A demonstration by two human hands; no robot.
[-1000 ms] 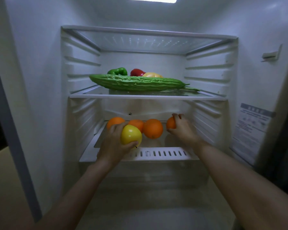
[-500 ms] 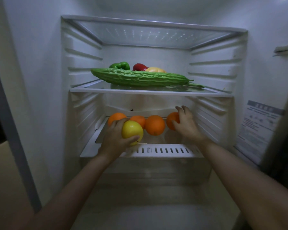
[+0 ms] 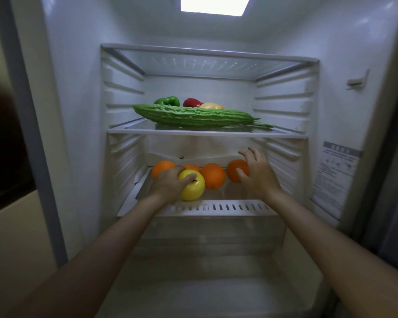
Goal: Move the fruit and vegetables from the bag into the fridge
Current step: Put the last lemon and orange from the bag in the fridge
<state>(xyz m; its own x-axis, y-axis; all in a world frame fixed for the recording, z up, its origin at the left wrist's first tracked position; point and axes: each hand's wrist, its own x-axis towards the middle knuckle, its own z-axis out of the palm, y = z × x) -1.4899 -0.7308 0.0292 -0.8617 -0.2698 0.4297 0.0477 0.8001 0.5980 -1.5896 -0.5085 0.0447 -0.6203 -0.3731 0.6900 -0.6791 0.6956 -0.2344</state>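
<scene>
Both my arms reach into the open fridge. My left hand [image 3: 168, 185] grips a yellow apple [image 3: 192, 188] at the front left of the lower shelf [image 3: 216, 207]. My right hand [image 3: 256, 173] hovers with fingers spread just off the rightmost orange [image 3: 236, 170], which rests on that shelf. Three more oranges sit behind the apple: one at far left [image 3: 161, 166], one mostly hidden [image 3: 191, 167], one in the middle [image 3: 213, 175]. On the glass shelf above lies a long bitter gourd [image 3: 193, 115], with a green pepper [image 3: 168, 101], a red pepper [image 3: 191, 102] and a yellow pepper [image 3: 210, 106] behind it.
An empty top glass shelf [image 3: 205, 55] sits under the fridge light [image 3: 213, 5]. A clear drawer [image 3: 216, 235] lies below the lower shelf. A label sticker [image 3: 336, 180] is on the right inner wall. The bag is out of view.
My right hand has let go of the rightmost orange and opened its fingers, drawing back slightly. My left hand still holds the yellow apple. The view has tilted up, showing the fridge light again.
</scene>
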